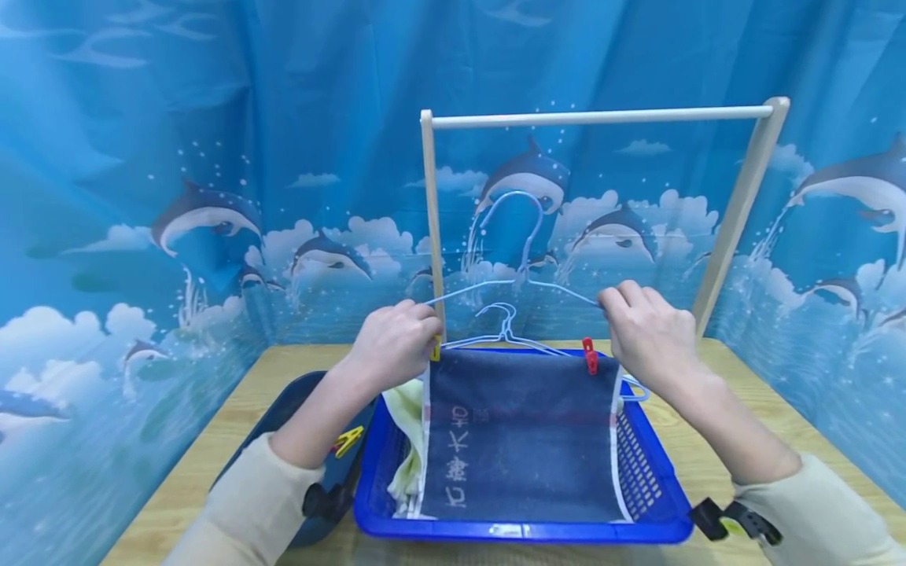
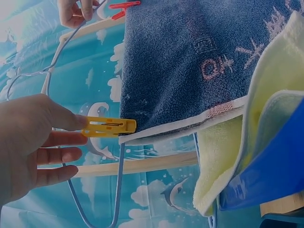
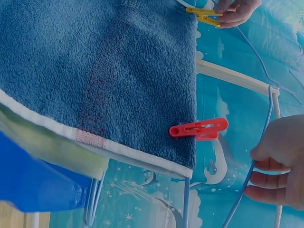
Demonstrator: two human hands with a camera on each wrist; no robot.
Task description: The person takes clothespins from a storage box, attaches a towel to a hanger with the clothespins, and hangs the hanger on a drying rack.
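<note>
A dark blue towel [image 1: 524,448] with white edging and pale lettering hangs from a light blue wire hanger [image 1: 521,277]. At its upper left corner sits a yellow clothespin [image 2: 111,126], which my left hand [image 1: 396,343] pinches between thumb and fingers. A red clothespin [image 3: 199,129] clips the towel's upper right part. My right hand [image 1: 650,328] grips the hanger's sloping right arm, apart from the red clothespin. The hanger's hook points up, in front of the rack in the head view. The towel's lower part overlaps the blue basket.
Under the towel stands a blue plastic basket [image 1: 520,532] with a pale yellow-green towel [image 1: 406,428] and more hangers [image 1: 506,330]. A dark tub [image 1: 300,393] on the left contains a yellow clothespin [image 1: 349,441]. Behind rises a wooden rack [image 1: 602,118] on the table [image 1: 708,377].
</note>
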